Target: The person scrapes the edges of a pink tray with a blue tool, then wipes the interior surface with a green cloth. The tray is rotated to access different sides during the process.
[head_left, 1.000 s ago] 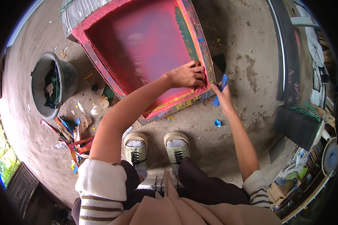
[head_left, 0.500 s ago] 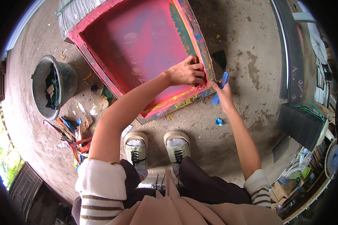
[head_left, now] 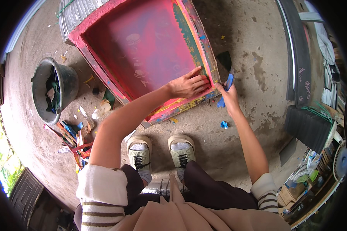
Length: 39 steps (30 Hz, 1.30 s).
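A large screen-printing frame point(head_left: 164, 112), its wooden edges caked in pink, yellow and blue paint, lies tilted before my feet. Its stained pink-purple mesh point(head_left: 150, 50) has a green strip along the right side. My left hand point(head_left: 189, 84) rests inside the near right corner, fingers stretched toward the inner edge and touching it; their tips are partly hidden. Just outside that corner, my right hand point(head_left: 230, 96) grips a blue utility knife point(head_left: 229, 81), blade end pointing away from me. The right thumb lies against the frame's corner.
At left stands a dark bucket point(head_left: 69, 82) with scraps inside. A heap of coloured strips point(head_left: 75, 142) lies below it. Grey corrugated stacked sheets point(head_left: 79, 19) sit behind the frame. Black panels point(head_left: 308, 127) and a fan point(head_left: 341, 161) are at right. A blue scrap point(head_left: 224, 124) is on the floor.
My left hand's curled fingers have straightened, and the hand has shifted slightly down and left along the inside corner. The knife in my right hand has turned slightly, showing its blade.
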### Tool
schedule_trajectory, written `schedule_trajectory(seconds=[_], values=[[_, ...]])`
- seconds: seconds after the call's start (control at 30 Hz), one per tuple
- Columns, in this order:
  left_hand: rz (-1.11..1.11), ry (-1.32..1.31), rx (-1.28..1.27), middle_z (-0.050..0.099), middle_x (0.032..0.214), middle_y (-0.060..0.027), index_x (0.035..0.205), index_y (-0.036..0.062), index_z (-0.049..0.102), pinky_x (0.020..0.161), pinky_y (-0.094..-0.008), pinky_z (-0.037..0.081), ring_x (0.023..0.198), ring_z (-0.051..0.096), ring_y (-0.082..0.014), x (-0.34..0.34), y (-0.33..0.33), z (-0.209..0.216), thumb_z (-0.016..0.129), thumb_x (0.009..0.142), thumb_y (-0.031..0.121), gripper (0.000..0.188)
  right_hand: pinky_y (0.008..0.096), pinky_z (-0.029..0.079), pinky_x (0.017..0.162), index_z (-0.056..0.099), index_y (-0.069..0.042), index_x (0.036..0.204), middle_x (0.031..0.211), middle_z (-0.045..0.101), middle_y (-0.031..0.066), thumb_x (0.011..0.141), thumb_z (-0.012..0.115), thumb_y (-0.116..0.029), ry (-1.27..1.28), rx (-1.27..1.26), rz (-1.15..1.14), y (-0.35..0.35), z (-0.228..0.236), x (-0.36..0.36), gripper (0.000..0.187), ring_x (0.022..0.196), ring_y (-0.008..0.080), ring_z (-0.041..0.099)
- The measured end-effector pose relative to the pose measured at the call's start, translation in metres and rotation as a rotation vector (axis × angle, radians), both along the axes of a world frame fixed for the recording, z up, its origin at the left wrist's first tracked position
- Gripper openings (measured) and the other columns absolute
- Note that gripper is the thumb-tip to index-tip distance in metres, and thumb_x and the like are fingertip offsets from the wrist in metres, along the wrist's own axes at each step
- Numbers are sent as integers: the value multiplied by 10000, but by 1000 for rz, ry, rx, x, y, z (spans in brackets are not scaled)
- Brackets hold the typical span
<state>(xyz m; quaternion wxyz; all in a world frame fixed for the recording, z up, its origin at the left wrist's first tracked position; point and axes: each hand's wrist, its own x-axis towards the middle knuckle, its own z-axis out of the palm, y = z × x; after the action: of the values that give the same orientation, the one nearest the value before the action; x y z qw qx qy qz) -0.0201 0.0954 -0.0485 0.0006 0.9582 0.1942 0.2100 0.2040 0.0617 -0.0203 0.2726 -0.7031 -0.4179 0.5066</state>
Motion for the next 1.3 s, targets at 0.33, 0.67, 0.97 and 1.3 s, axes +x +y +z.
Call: schedule_trajectory(seconds=[0.33,0.67,0.97,1.3], values=[[305,39,-246,564,1087,-56,1050,69,632,1002,-432,355,1123,462,-228,-1,-28,27,561,828,240,289,298,419,611,439,-60,953,752,483,11,923,585,-345,-294,-28,179,10,25,9,322,662,143,485],[649,-62,-716,467,1115,-110,1312,123,448,851,-415,415,1040,457,-293,4,-89,43,673,794,333,603,455,511,547,459,-33,956,749,627,199,928,518,-222,-961,173,1313,9,114,-18,199,679,367,647],[647,-240,-856,481,1136,-96,1281,124,484,874,-419,405,1071,449,-297,1,-86,39,736,717,230,626,396,524,502,494,-38,974,668,619,154,889,500,-118,-1150,303,1599,34,100,-30,117,597,308,655],[657,-475,-875,557,1034,-104,1103,61,559,892,-409,439,1019,517,-294,0,-91,29,779,630,185,536,319,535,510,521,-68,976,673,654,60,834,550,-87,-1358,282,1802,28,97,-50,146,652,198,679]])
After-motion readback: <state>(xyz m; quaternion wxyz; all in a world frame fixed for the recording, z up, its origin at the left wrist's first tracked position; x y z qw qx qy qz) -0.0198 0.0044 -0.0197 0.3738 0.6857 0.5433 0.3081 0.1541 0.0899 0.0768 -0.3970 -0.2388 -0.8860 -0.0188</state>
